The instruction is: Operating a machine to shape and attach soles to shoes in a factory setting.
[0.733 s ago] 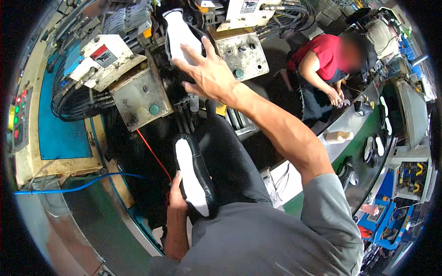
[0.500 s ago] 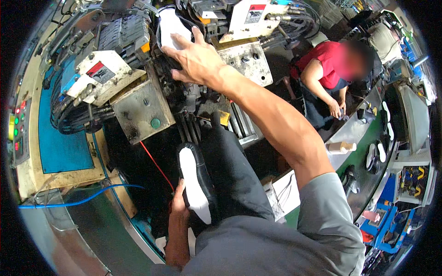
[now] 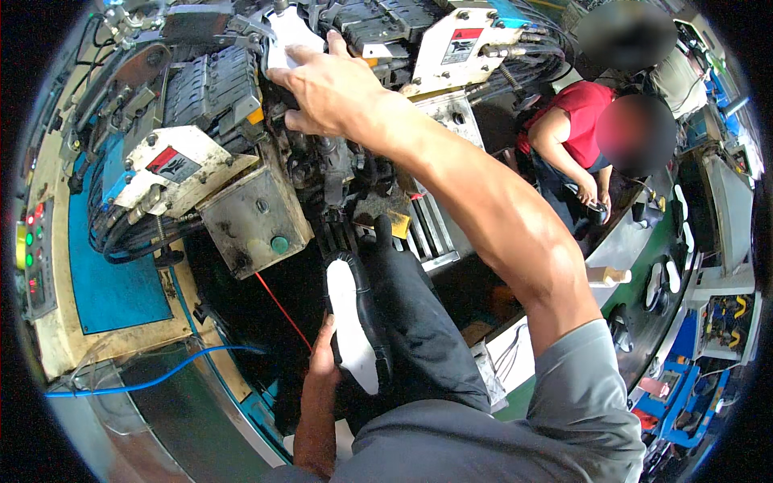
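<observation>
A: Where is the shoe (image 3: 354, 322) held?

B: At its sole edge, grasped by the left hand (image 3: 326, 362) above the lap. The right hand (image 3: 330, 88) is clasped on a white shoe (image 3: 286, 36) in the machine (image 3: 241, 201) (light, flexible upper, stiff sole, by judgement).

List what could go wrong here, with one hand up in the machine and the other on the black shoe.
The right hand presses a white sole among the machine's metal clamps, where fingers could get pinched. The left hand holds the black shoe only by its edge, so it might slip.
</observation>
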Tool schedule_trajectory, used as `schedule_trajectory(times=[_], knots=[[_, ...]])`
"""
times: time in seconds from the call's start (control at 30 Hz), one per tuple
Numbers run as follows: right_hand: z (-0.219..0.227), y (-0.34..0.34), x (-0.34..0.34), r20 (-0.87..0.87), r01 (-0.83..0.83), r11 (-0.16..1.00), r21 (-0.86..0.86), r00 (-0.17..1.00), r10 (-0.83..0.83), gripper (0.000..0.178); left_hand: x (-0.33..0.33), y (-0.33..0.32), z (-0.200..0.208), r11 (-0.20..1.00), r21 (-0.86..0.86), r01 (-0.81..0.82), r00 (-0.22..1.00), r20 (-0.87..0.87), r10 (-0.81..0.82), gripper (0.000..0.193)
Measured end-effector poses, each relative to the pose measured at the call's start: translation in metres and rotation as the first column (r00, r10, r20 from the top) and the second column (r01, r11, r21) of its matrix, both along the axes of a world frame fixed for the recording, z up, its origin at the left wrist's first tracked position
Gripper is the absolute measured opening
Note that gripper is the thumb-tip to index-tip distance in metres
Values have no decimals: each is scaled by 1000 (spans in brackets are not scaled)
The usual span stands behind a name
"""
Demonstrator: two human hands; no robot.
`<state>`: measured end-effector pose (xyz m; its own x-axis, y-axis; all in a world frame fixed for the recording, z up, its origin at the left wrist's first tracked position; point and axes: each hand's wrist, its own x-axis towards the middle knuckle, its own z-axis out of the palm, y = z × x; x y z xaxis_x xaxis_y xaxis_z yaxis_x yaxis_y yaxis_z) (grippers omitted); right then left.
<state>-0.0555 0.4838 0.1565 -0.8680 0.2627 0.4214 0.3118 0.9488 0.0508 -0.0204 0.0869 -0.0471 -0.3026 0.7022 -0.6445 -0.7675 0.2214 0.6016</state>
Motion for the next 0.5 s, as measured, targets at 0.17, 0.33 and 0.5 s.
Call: schedule_trajectory(times=[0.17,0.33,0.5], knots=[[-10,8,-1,-11,-7,999,-35,1000,7,74,-1,-12,1,997,-52,-51,999,-6,51,58],[-83,-69,79,-387,-147,942,-303,922,20,70,-15,-15,7,988,152,-5,1000,30,0,71],[-139,-221,213,42,-45,-325,-945,966,-257,82,-14,-6,20,961,269,57,997,-60,-42,68]])
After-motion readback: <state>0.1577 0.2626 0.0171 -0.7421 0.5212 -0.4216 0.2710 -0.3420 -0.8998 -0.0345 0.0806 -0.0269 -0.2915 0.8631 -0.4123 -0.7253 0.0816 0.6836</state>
